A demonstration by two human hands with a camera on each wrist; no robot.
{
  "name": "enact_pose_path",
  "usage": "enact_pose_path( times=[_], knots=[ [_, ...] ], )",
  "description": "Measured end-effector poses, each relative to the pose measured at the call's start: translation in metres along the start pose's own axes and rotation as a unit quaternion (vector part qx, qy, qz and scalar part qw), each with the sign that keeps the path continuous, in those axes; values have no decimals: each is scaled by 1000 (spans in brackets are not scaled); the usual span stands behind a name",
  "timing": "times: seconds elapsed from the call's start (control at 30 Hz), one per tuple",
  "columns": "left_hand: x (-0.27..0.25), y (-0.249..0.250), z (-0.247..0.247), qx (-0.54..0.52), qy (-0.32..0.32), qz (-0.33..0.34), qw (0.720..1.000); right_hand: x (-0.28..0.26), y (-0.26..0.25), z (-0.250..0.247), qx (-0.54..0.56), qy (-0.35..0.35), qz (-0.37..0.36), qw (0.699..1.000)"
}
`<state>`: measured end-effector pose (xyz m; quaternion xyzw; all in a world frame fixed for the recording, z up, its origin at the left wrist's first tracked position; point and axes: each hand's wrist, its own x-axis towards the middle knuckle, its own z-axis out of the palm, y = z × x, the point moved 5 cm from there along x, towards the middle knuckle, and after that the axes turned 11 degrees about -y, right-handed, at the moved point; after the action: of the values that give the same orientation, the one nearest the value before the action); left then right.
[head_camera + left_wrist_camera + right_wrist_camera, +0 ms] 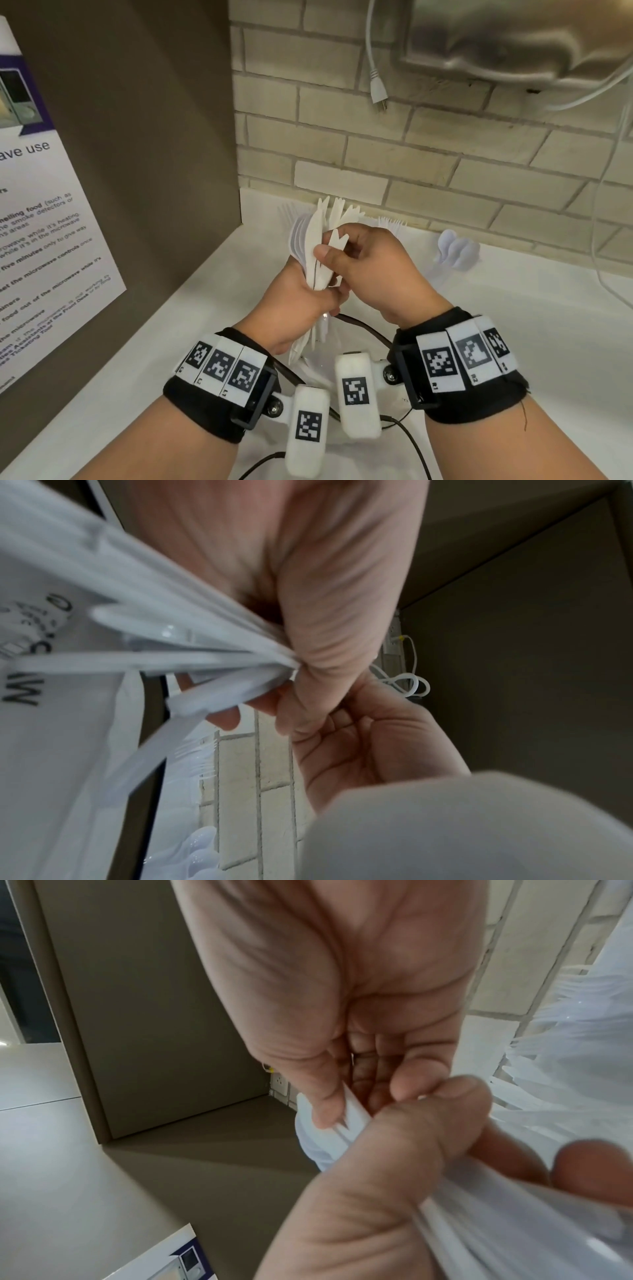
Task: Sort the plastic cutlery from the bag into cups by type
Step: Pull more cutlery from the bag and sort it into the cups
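Note:
My left hand grips a fanned bundle of white plastic cutlery, knives and spoons, upright above the counter. The bundle's handles splay out from the left hand in the left wrist view. My right hand pinches one white knife near the top of the bundle, thumb in front. In the right wrist view the thumb presses that knife just above the left hand. A clear printed bag hangs under the hands. Against the wall stand forks and spoons in cups.
A brick wall runs along the back of the white counter. A brown cabinet side with a printed notice closes the left. A loose white plug and cables hang from above on the right.

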<state>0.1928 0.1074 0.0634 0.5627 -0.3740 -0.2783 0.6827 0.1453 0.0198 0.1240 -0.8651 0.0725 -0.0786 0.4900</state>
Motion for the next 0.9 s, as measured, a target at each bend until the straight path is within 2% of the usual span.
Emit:
enact_pose_path(
  times=[0.17, 0.4, 0.53, 0.7, 0.9],
  knots=[
    [0, -1, -1, 30, 19, 2, 999, 1, -1, 2, -25, 14, -5, 1000],
    [-1, 1, 1, -14, -46, 11, 999, 3, 6, -3, 12, 0, 19, 1000],
    [-3, -5, 2, -81, -44, -9, 996, 8, 14, -1, 46, 0, 34, 998],
    [-2, -14, -2, -166, -9, -34, 986, 5, 10, -3, 79, -15, 25, 996],
    [0, -16, -2, -243, -29, -38, 969, 8, 13, 0, 111, -19, 22, 993]
  ],
)
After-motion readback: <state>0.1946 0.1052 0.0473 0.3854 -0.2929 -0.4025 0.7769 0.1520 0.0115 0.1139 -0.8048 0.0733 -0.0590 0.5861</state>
